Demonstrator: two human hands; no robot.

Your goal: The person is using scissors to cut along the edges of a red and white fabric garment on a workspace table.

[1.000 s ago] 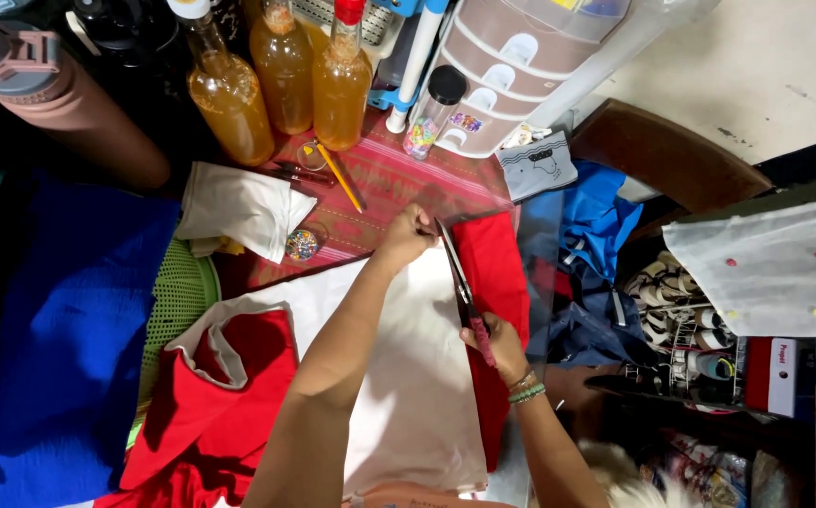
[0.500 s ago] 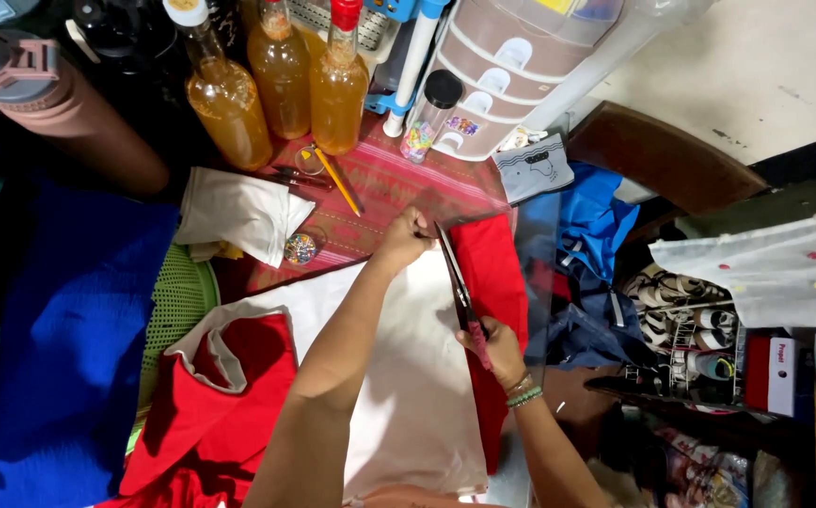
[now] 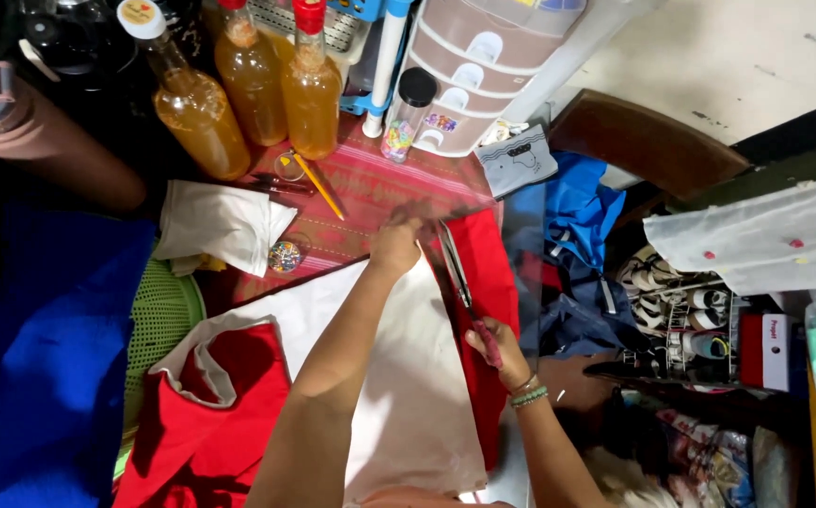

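Observation:
My left hand [image 3: 396, 246] presses down the far corner of a white cloth [image 3: 408, 395] that lies over red fabric [image 3: 483, 273]. My right hand [image 3: 500, 350] grips the red handles of long scissors [image 3: 455, 268]; their blades point away from me along the white cloth's right edge, with the tips close to my left hand. A red and white garment piece [image 3: 210, 404] lies at the near left. A bead bracelet circles my right wrist.
Three bottles of amber liquid [image 3: 257, 85] stand at the back, with a pencil [image 3: 318, 186], a folded white cloth [image 3: 220, 226] and a small tin of beads [image 3: 284, 256]. Blue fabric [image 3: 41, 357] and a green basket [image 3: 158, 320] lie left; plastic drawers [image 3: 492, 66] and clutter right.
The scissors and my right hand have crept slightly forward along the cloth's edge. My left hand stays on the far corner.

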